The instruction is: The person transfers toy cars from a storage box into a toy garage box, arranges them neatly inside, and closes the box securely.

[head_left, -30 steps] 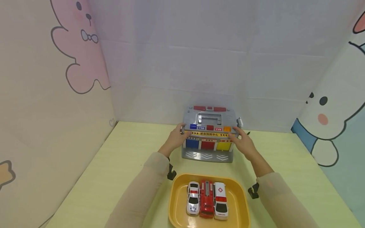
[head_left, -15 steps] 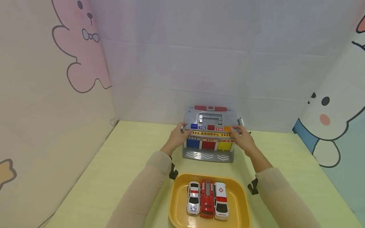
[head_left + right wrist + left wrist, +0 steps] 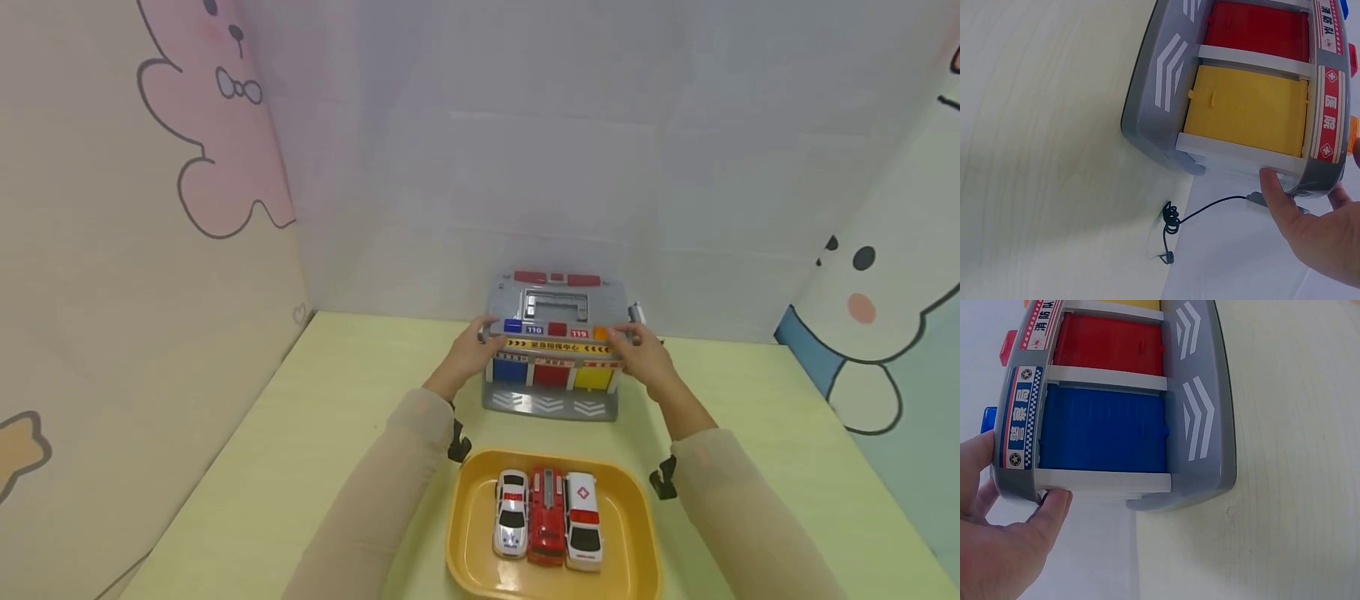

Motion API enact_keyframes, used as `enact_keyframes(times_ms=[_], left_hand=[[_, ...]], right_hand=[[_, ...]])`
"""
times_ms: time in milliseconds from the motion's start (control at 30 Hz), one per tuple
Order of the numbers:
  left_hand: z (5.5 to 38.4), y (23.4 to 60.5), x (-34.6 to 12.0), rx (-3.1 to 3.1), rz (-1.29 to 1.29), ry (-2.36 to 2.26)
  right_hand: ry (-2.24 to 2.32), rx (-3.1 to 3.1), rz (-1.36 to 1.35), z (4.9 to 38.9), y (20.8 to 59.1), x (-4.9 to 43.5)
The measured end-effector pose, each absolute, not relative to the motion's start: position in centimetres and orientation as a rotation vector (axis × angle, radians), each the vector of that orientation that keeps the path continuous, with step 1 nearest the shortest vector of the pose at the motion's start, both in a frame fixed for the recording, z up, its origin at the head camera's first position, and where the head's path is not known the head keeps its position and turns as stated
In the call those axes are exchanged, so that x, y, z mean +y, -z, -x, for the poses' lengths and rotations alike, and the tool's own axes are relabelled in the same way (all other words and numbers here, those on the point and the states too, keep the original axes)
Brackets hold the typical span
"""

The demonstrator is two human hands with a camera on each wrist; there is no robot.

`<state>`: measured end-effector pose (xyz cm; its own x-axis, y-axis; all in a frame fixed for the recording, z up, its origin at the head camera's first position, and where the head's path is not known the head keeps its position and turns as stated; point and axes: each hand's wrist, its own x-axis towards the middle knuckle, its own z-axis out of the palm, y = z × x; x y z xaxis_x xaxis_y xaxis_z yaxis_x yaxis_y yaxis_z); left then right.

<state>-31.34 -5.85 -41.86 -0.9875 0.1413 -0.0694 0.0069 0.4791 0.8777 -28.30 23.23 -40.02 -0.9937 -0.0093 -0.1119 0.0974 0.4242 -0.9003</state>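
The toy emergency garage point(image 3: 553, 346) is held at its two roof ends by the left hand point(image 3: 463, 362) and the right hand point(image 3: 648, 360), fingers bent round the edges, though some fingertips are hidden. It stands at the table's back point(image 3: 337, 433), beyond the yellow tray point(image 3: 626, 542) with its three vehicles point(image 3: 547, 521). The right hand's fingers have been shifted up beside the orange roof light point(image 3: 599, 332); the garage, seemingly unmoved, is judged to be steadied.

Play corner, seemingly: cartoon walls point(image 3: 217, 158) left of left hand point(image 3: 467, 358), right of right hand point(image 3: 645, 360); toy station point(image 3: 551, 375) between; toy cars point(image 3: 547, 518) nearer.
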Motion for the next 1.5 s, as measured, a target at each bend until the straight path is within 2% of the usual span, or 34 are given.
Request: enact_keyframes(times_ms=[1500], left_hand=[[30.96, 42.55, -5.63, 2.563, -0.094, -1.598]], right_hand=[[1.675, 2.510, -0.163, 27.92, 40.08, 23.22]])
